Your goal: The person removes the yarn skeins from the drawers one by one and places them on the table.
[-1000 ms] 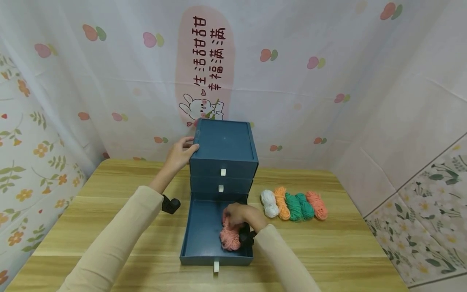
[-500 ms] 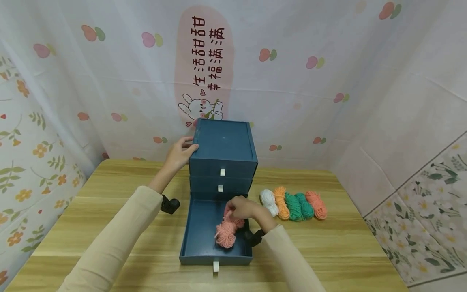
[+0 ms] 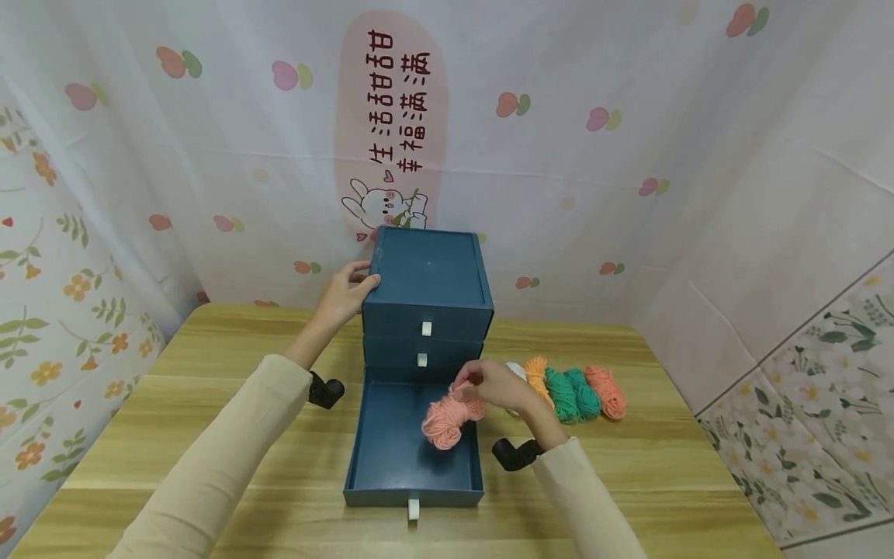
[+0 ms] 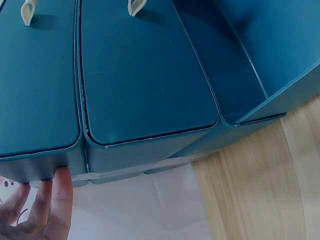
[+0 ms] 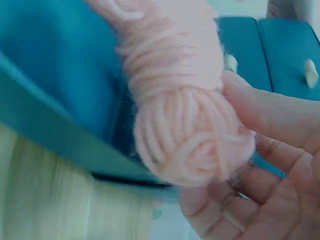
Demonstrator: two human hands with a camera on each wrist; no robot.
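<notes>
A pink skein of yarn (image 3: 450,418) hangs over the right part of the pulled-out bottom drawer (image 3: 387,442). My right hand (image 3: 492,384) pinches its upper end between thumb and fingers; the right wrist view shows the thumb on one side of the pink yarn (image 5: 190,135) and the fingers on the other. At the upper left of the blue drawer cabinet (image 3: 429,268), my left hand (image 3: 344,293) rests against the side. In the left wrist view, the straight fingers (image 4: 61,200) press on the cabinet's side wall.
Right of the cabinet, a row of yarn skeins lies on the wooden table: white (image 3: 517,373), orange (image 3: 538,380), green (image 3: 573,394) and coral (image 3: 606,392). The two upper drawers with white pull tabs (image 3: 427,329) are closed. A printed curtain (image 3: 559,155) hangs behind.
My right hand has lifted the pink yarn up from the drawer floor and moved it to the right. My left hand stays at the cabinet's side.
</notes>
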